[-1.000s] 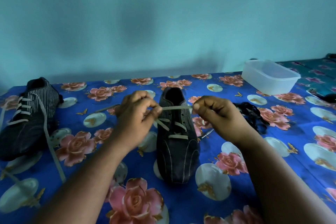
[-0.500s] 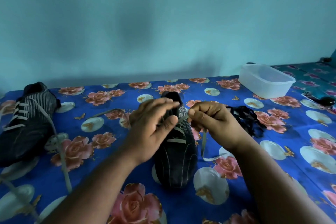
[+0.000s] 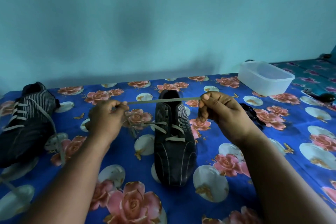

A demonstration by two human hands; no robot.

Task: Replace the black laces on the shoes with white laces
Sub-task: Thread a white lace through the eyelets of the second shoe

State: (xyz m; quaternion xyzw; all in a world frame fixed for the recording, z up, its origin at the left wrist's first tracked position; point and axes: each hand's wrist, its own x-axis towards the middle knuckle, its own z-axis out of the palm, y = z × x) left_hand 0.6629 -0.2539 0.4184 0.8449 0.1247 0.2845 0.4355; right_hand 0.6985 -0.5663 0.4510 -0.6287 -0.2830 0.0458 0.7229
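A black striped shoe (image 3: 173, 156) stands in the middle of the floral cloth, toe toward me, with a white lace (image 3: 161, 100) threaded through its lower eyelets. My left hand (image 3: 106, 118) and my right hand (image 3: 218, 111) each pinch that lace and hold a stretch of it taut above the shoe's opening. A second black shoe (image 3: 25, 123) lies at the left, laced in white with a loose end trailing toward me. A heap of black laces (image 3: 251, 114) lies just right of my right hand.
A clear plastic tub (image 3: 264, 77) sits at the back right on the blue floral cloth (image 3: 181, 205). A dark round object (image 3: 326, 98) lies at the far right edge. A teal wall rises directly behind the surface.
My hands were close together over the shoe's tongue half a second ago. They have moved apart, left hand leftward and right hand rightward, stretching the white lace straight between them.
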